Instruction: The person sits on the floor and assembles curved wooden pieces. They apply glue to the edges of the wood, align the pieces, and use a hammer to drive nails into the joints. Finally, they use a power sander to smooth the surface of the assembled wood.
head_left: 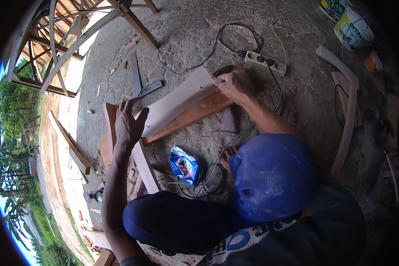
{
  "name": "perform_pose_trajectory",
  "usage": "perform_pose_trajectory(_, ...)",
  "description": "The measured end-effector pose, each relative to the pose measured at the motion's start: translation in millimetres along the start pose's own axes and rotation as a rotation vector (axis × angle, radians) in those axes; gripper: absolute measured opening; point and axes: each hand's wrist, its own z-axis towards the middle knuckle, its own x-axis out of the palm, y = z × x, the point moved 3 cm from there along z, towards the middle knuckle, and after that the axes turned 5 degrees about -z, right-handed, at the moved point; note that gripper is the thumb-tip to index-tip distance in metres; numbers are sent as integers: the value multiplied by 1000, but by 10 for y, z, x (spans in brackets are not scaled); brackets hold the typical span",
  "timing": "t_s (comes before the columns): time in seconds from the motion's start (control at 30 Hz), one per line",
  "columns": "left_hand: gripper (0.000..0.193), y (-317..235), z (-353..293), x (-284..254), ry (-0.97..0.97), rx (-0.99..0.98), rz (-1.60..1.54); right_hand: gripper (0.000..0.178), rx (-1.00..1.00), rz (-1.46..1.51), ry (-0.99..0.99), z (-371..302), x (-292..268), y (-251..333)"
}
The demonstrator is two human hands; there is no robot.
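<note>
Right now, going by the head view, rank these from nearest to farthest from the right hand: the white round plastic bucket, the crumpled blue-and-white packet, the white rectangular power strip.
From the right hand:
1. White rectangular power strip: just beyond, to the right.
2. Crumpled blue-and-white packet: left, toward the person.
3. White round plastic bucket: far off, upper right.

Behind the panel (177, 104), the carpenter's square (137, 77) is placed on the floor (186, 35) at left and the power strip (266, 63) at right, with the bucket (353, 32) farther right, while the packet (185, 167) is laid before the panel.
</note>
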Motion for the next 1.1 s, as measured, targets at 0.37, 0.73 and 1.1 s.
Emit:
perform_pose_trajectory(0.37,102,-639,755,1209,445,220,-164,44,-133,34,-48,99,125,-142)
perform_pose_trajectory(0.73,103,-790,829,1188,537,83,-131,46,-30,60,-27,39,50,-71)
perform_pose_trajectory(1.1,105,-777,810,1234,525,57,-115,39,-179,78,-123,152,10,-327)
